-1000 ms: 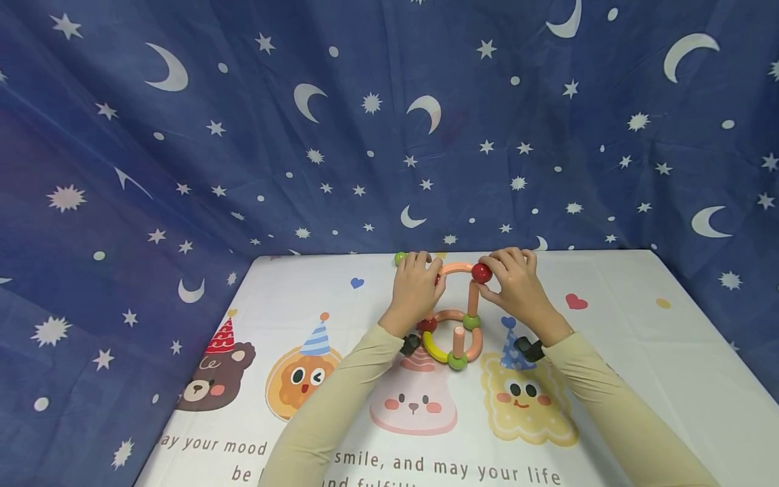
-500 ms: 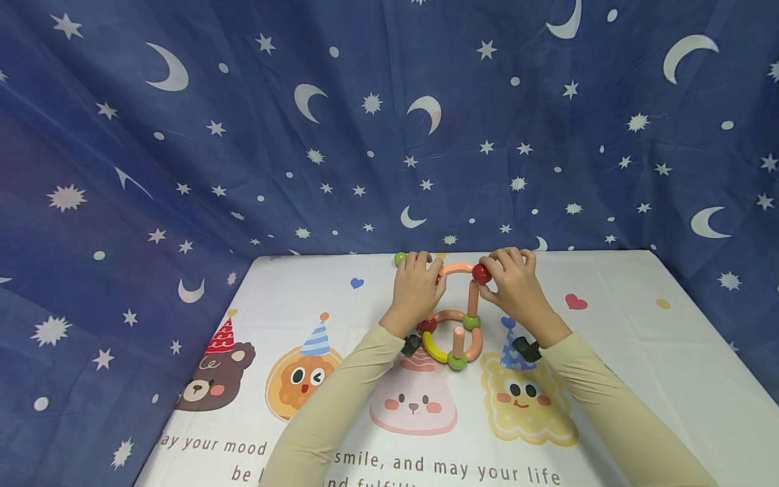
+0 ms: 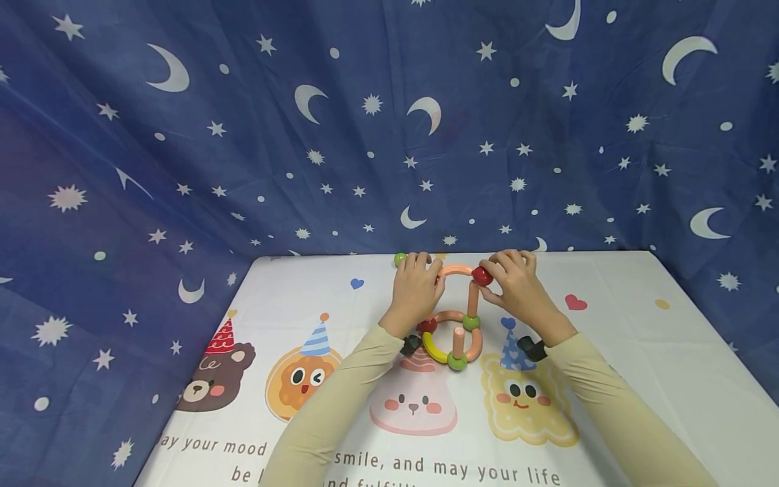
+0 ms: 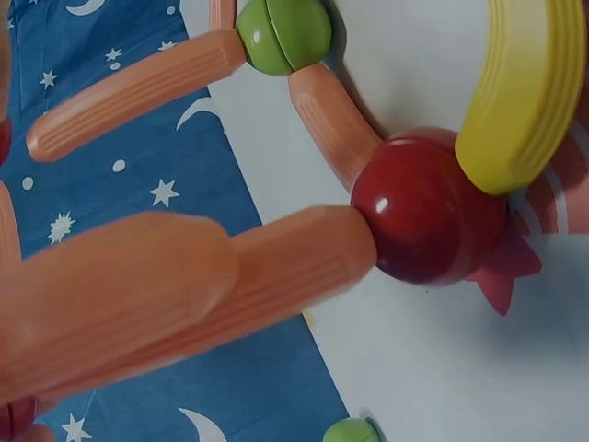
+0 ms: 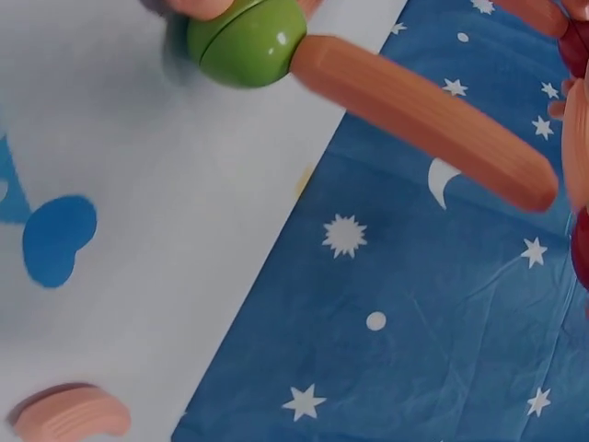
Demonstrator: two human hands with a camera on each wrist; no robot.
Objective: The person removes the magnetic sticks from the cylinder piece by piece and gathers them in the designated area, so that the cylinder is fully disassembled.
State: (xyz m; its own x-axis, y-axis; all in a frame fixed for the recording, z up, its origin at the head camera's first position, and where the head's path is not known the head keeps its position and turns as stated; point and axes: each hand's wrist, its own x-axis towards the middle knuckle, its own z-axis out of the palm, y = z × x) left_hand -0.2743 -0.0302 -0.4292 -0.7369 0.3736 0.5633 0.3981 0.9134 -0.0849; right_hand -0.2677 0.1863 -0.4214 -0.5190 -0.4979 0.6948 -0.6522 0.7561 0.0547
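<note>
At the back of the table my left hand (image 3: 416, 287) pinches a red ball at the left end of a curved orange rod (image 3: 456, 270); fingers mostly hide this ball. A second red ball (image 3: 483, 275), at the arc's right end, is held between thumb and fingers of my right hand (image 3: 517, 284). Below lies a ring of curved rods, one of them yellow (image 4: 525, 92), joined by a red ball (image 4: 428, 207) and green balls (image 3: 471, 322). Straight orange rods rise from these balls. In the right wrist view, the upright orange rod (image 5: 433, 120) ends slightly short of the held red ball.
A short upright orange rod (image 3: 458, 343) stands on the front green ball (image 3: 457, 360). One loose green ball (image 3: 399, 258) lies behind my left hand. A loose orange piece (image 5: 74, 414) shows in the right wrist view. The blue star-patterned curtain (image 3: 365, 169) hangs behind the table.
My right hand and its red ball have come down very slightly, lowering the right end of the arc. The left hand and the ring below stay put.
</note>
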